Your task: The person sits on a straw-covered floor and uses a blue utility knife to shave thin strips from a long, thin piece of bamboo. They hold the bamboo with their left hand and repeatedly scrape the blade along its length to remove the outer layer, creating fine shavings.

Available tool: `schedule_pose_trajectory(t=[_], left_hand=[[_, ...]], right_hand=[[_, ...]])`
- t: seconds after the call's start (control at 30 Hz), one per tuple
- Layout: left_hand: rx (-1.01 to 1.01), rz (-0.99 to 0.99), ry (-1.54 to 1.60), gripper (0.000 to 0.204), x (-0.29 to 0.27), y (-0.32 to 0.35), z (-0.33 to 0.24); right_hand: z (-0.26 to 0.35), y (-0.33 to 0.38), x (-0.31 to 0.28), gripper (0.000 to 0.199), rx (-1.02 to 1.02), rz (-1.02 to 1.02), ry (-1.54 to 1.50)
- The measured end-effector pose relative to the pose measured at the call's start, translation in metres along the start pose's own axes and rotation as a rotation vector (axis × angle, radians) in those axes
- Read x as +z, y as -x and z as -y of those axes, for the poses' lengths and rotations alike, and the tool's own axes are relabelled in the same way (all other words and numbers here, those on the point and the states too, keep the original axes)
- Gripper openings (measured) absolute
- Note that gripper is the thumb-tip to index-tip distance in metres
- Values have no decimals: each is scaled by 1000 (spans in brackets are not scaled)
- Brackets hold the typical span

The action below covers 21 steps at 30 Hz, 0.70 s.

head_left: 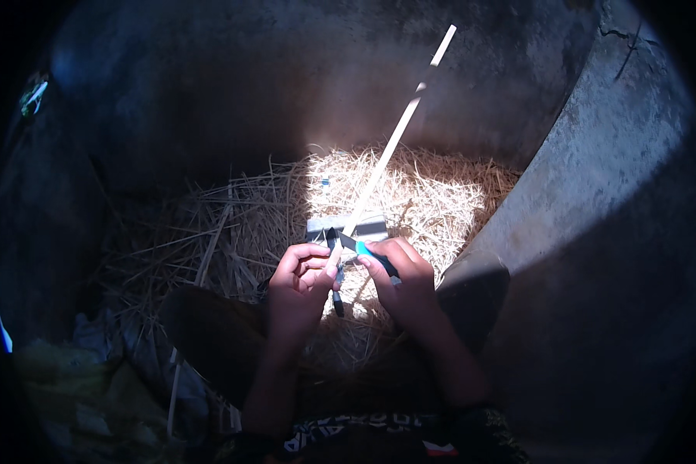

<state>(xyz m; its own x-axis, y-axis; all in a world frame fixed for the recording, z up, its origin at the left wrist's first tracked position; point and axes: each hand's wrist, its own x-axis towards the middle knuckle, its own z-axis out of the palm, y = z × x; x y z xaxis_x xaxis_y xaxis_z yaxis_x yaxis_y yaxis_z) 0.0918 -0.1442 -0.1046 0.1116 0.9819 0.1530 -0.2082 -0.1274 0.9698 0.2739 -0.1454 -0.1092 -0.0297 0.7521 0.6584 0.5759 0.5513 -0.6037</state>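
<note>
A long, thin pale strip, apparently bamboo or wood (390, 151), slants up and away to the right from my left hand (298, 282), whose fingers are closed round its near end. My right hand (407, 284) grips a knife with a teal and black handle (362, 248). Its dark blade points left and lies against the strip just beyond my left fingers. Under the strip there is a pale grey block (373, 224) with a dark band of shadow. Close to my left fingertips a slim black object (338, 304) points down; its kind is unclear.
Loose straw-like shavings (433, 189) cover the floor, brightly lit in the middle. A dark wall (209, 93) rises behind, and a sloping concrete surface (595, 162) stands at right. My bent legs flank the work. Greenish cloth or sacking (77, 394) lies at lower left.
</note>
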Motion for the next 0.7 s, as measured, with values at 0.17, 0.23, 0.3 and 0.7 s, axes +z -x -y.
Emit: schedule_pose_trajectory(t=[0.17,0.23,0.3,0.7], left_hand=[[125,-93,-164,19,10,4,16],[192,-113,-269,18,10,6,26],[273,-127,-378,17,9,5,39],[574,-315,-769,16,21,17,19]], right_hand=[[1,1,3,21,-6,-9,34],[1,3,4,22,-22,4,45],[4,2,5,21,-17,-3,70],[-4,-27,1,17,-196,83,123]])
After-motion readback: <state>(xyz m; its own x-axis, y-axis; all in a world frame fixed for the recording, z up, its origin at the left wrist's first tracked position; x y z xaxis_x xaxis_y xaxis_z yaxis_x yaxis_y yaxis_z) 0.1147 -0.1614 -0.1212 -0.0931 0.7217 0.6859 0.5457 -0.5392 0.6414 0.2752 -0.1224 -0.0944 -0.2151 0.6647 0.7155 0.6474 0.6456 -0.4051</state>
